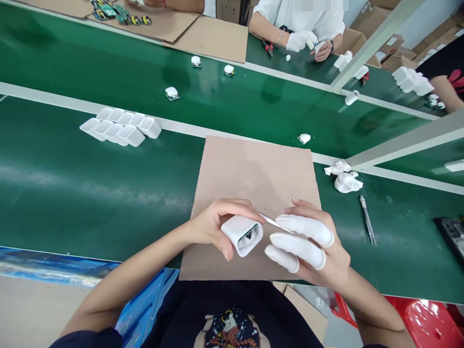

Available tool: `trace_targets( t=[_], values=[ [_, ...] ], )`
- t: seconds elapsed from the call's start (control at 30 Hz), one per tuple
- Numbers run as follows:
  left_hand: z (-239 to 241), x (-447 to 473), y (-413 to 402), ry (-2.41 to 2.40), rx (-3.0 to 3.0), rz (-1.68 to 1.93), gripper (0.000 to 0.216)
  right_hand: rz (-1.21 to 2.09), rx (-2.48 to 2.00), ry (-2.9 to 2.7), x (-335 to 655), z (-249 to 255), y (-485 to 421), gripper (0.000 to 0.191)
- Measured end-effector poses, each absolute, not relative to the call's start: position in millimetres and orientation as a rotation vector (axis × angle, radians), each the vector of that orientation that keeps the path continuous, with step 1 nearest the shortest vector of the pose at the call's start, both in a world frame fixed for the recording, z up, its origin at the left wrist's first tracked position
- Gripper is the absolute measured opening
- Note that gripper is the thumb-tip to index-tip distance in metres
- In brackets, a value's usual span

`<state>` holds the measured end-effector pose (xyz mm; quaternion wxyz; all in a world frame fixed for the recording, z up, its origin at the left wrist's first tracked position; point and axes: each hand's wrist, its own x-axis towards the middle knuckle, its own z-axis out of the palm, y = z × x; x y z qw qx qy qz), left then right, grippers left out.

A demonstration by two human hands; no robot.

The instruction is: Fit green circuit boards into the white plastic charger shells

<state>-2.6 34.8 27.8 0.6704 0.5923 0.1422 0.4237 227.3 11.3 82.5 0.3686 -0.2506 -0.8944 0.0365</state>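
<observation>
My left hand [217, 220] is closed around a white plastic housing [232, 231], its open end tilted toward the right. Inside that opening, the edge of a green circuit board [249, 233] and some dark and light parts show. My right hand [308, 237] is just right of the housing, apart from it, with fingers stretched and spread; white finger cots [299, 249] cover three of them. A thin whitish strip [270, 220] runs between my left fingertips and my right fingers; whether either hand grips it is unclear. Both hands are over a cardboard sheet [250, 164].
Several white housings [132, 135] stand in rows at left. Small boards with white parts [172, 93] lie on the green strip beyond a pale rail. Crumpled white pieces [347, 181] and tweezers [368, 221] lie right. A co-worker's gloved hand [299, 41] works opposite; a slanted post [402, 143] rises right.
</observation>
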Motion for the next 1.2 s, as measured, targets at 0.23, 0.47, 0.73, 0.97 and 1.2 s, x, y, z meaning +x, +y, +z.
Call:
trace_targets(
  t=[0.23, 0.47, 0.73, 0.97, 1.2],
  values=[
    [23, -3, 33, 0.323, 1.395, 0.943, 0.066, 0.160, -0.554, -2.347, 223, 76, 1, 0.028],
    [26, -2, 32, 0.326, 1.401, 0.928, 0.064, 0.021, -0.452, -2.320, 216, 69, 5, 0.028],
    [18, 2, 30, 0.386, 1.376, 1.002, 0.063, 0.052, -0.444, -2.269, 211, 59, 8, 0.021],
    [24, 0, 31, 0.543, 1.305, 1.105, 0.063, 0.063, -1.590, -2.146, 284, 58, 157, 0.048],
    [19, -7, 34, 0.802, 1.677, 1.458, 0.053, 0.064, -2.369, -1.999, 366, 34, 269, 0.032]
  ],
)
